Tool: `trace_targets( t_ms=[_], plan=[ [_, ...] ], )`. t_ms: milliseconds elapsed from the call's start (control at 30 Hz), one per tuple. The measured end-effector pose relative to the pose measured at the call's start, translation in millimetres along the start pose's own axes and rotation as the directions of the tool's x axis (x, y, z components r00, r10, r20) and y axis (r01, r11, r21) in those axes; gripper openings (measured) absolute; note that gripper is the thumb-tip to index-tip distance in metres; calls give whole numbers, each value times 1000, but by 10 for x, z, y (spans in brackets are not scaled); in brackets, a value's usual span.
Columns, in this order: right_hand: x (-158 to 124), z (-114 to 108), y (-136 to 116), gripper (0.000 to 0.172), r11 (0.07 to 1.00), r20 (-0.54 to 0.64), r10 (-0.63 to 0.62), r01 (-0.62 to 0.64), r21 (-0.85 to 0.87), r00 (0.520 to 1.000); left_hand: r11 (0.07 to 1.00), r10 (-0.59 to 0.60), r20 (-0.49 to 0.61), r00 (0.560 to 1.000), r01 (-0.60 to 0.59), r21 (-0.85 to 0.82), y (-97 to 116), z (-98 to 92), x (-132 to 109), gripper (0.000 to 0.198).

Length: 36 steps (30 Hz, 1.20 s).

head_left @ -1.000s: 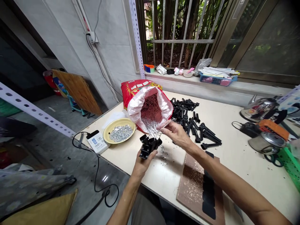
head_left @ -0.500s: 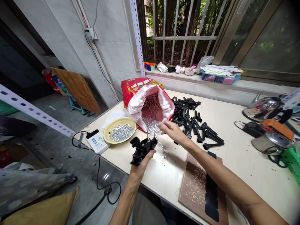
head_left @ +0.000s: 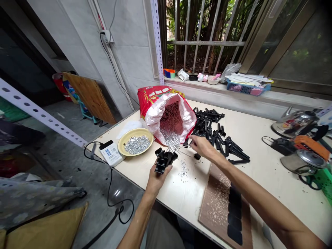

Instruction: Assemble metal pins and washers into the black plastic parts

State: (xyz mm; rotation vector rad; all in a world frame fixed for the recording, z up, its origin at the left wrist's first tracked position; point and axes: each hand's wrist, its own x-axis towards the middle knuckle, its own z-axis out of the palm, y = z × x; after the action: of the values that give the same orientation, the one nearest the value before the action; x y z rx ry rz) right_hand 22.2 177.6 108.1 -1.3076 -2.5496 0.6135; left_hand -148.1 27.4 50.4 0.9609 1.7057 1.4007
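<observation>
My left hand point(head_left: 157, 177) is closed round a bunch of black plastic clips point(head_left: 164, 159), held upright just above the table's near edge. My right hand point(head_left: 203, 146) reaches toward the mouth of a red and white bag point(head_left: 168, 112) full of long nails. Its fingers are pinched together near the spilled nails point(head_left: 171, 141), and what they hold is too small to make out. A pile of loose black clips point(head_left: 215, 133) lies behind the right hand. Small silver nuts point(head_left: 184, 170) are scattered on the table between my hands.
A yellow dish of silver nuts point(head_left: 135, 144) and a white charger point(head_left: 111, 153) with a black cable sit at the left. A brown board point(head_left: 225, 207) with black pads lies under my right forearm. Kettles point(head_left: 295, 121) and a green basket point(head_left: 323, 180) stand at the right.
My right hand has moved from above the clips in my left hand out to the right, toward the bag's mouth. The left hand has kept its hold on the clips, tilting them.
</observation>
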Motion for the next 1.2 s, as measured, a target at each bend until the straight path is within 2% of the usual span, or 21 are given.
trace_targets(
  t_ms=[67, 133, 200, 267, 367, 433, 533, 600, 667, 733, 767, 833, 867, 933, 1033, 1100, 1200],
  plan=[
    [-19, -193, 63, 26, 977, -75, -76, 89, 191, 994, 999, 20, 11, 1000, -20, 29, -3, 13, 9, 40],
    [-41, -321, 71, 22, 911, -150, -124, 173, 375, 981, 995, 75, 8, 997, -75, 69, -8, 36, 27, 41],
    [-67, -389, 31, 22, 854, -198, -147, 225, 469, 969, 983, 130, 13, 991, -131, 131, -4, 55, 48, 40],
    [-103, -419, -40, 20, 841, -246, -199, 295, 454, 948, 965, 155, 36, 987, -159, 210, 15, 65, 62, 37],
    [-173, -430, -159, 17, 857, -281, -363, 437, 274, 888, 933, 168, 69, 983, -181, 312, 61, 76, 59, 30],
    [-211, -428, -228, 16, 851, -252, -459, 503, 151, 852, 907, 193, 85, 978, -211, 365, 91, 95, 48, 24],
    [-212, -440, -302, 18, 850, -145, -514, 525, 49, 845, 874, 230, 127, 965, -263, 409, 125, 137, 37, 20],
    [-162, -472, -321, 15, 829, -41, -554, 556, 64, 832, 877, 240, 164, 957, -286, 387, 138, 155, 35, 24],
    [-72, -505, -304, 26, 802, 20, -578, 563, 201, 816, 902, 227, 174, 958, -275, 333, 147, 152, 29, 27],
    [46, -495, -244, 41, 798, -11, -520, 491, 351, 854, 933, 199, 153, 968, -235, 273, 155, 123, 11, 29],
    [111, -460, -200, 40, 828, -19, -445, 419, 373, 895, 947, 181, 136, 974, -210, 244, 158, 101, -1, 31],
    [236, -313, -102, 28, 929, 7, -242, 230, 289, 970, 972, 135, 94, 986, -150, 181, 157, 56, -24, 37],
    [293, -204, -58, 23, 968, 33, -143, 133, 211, 989, 982, 107, 79, 991, -118, 148, 152, 37, -29, 39],
    [388, 51, -2, 19, 997, 74, 7, -13, 79, 997, 994, 46, 51, 998, -51, 92, 130, 15, -22, 41],
    [514, 399, -21, 17, 992, 43, 125, -124, -4, 991, 998, 4, 46, 999, -7, 68, 90, 27, 19, 44],
    [620, 539, -84, 21, 981, 13, 185, -184, -53, 983, 996, 27, 69, 997, -32, 78, 77, 55, 40, 45],
    [816, 619, -197, 23, 967, 19, 237, -234, -103, 971, 992, 93, 114, 989, -102, 77, 86, 108, 37, 43]
  ],
)
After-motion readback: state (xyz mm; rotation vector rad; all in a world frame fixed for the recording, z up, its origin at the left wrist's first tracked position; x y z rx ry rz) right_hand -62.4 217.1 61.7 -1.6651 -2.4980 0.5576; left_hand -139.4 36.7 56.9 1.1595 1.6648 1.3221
